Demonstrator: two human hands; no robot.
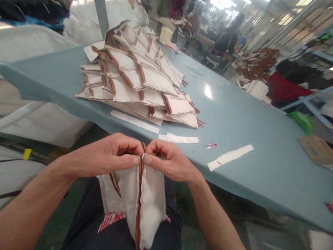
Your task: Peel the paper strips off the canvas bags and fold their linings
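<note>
A white fabric bag [153,205] with brown trim hangs over my lap, red print showing near its lower edge. My left hand [114,154] pinches its top edge just left of the brown seam. Thumb and fingers of my right hand [166,158] close on the same edge right of the seam, so the two thumbs nearly meet. Beyond my hands, a large pile of similar white pieces with brown edging [156,76] is stacked on the blue-green table [234,114]. The folds under my fingertips are partly hidden.
Near the table's front edge lie white strips [230,157] and small pink thread snips [211,146]. A white bin [47,121] stands at the left under the table. On the right are a cardboard box [316,148] and a rack with dark and red cloth. A person is in the background.
</note>
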